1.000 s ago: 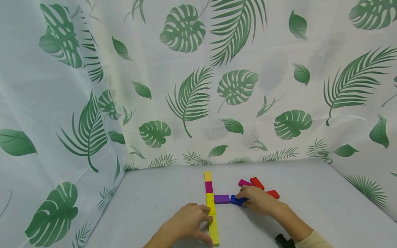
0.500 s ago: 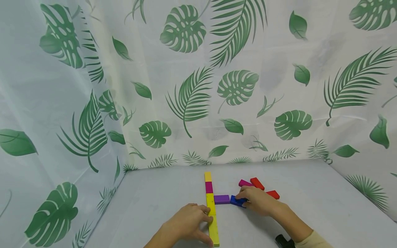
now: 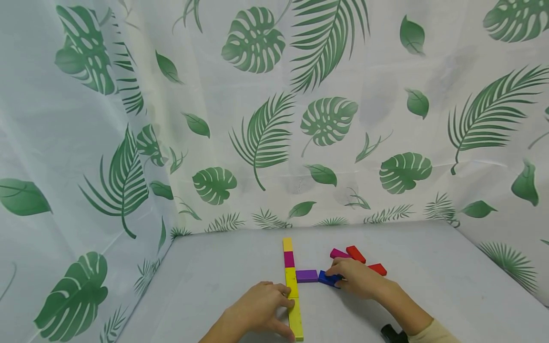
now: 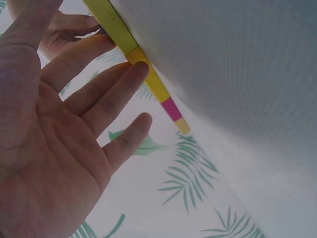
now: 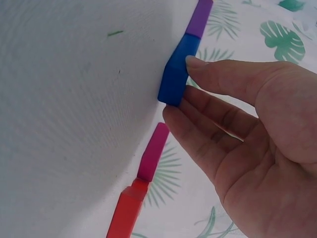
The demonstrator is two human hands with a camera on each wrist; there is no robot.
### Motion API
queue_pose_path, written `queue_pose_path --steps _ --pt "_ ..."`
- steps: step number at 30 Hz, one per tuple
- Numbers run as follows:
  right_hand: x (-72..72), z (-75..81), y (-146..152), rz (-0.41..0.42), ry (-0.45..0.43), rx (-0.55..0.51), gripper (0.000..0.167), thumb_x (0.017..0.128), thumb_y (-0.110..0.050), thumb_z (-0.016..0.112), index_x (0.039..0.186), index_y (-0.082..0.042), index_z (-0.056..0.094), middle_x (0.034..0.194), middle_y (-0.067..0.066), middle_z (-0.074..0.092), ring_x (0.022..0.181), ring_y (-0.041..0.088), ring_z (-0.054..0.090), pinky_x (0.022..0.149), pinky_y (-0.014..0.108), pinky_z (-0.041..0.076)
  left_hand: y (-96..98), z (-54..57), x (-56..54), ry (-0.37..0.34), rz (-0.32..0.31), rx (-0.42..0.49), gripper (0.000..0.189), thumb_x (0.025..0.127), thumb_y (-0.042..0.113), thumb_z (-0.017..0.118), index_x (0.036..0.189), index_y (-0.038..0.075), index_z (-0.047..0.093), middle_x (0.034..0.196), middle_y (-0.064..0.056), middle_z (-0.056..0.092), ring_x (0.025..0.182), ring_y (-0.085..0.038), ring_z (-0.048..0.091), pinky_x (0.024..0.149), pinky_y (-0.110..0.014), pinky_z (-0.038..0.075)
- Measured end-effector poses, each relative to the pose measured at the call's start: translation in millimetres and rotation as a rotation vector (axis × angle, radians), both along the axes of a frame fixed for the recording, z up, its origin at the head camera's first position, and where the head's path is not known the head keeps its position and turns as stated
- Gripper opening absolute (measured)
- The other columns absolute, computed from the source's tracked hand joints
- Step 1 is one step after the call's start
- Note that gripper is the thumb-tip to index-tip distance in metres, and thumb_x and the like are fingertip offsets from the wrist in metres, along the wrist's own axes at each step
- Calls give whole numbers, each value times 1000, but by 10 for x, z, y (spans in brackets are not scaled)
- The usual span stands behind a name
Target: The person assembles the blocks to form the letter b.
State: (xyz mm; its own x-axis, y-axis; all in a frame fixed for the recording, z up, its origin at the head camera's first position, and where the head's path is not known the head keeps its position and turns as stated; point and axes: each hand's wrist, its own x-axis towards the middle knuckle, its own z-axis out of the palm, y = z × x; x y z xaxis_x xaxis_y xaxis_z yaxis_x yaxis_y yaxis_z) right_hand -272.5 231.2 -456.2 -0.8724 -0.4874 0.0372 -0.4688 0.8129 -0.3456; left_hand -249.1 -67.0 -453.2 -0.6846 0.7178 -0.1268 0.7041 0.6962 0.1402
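A straight column of flat blocks lies on the white table: a near yellow block (image 3: 296,324), another yellow block (image 3: 290,276), a magenta block (image 3: 289,259) and a yellow one at the far end. My left hand (image 3: 261,307) rests along the column's left side, its fairly straight fingers (image 4: 138,72) touching the yellow blocks. A purple block (image 3: 306,276) juts rightward from the column. At its right end sits a blue block (image 3: 326,278), slightly angled, which my right hand (image 3: 358,277) pinches between thumb (image 5: 218,74) and fingers. My hand partly hides the blue block in the head view.
Behind my right hand lie a loose magenta block (image 3: 338,253) and a red block (image 3: 355,254); another red block (image 3: 378,269) is beside the wrist. A black object (image 3: 392,333) shows by the right sleeve. A leaf-patterned curtain (image 3: 274,143) encloses the table (image 3: 206,267).
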Motion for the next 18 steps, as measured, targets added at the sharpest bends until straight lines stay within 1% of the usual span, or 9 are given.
queue_pose_path --steps 12,18 --pt "-7 -12 14 9 1 -6 32 88 -9 82 119 -15 80 103 -5 68 101 16 65 86 35 62 4 11 0 -9 3 -5 64 74 71 81 128 37 75 135 13 68 126 -4 60 115 -44 48" --pt "-9 -6 17 11 -1 -8 32 88 -9 82 119 -15 80 103 -6 69 100 16 65 86 35 62 1 11 3 -1 -4 -1 64 74 71 80 128 37 75 134 13 69 126 -5 60 114 -44 48"
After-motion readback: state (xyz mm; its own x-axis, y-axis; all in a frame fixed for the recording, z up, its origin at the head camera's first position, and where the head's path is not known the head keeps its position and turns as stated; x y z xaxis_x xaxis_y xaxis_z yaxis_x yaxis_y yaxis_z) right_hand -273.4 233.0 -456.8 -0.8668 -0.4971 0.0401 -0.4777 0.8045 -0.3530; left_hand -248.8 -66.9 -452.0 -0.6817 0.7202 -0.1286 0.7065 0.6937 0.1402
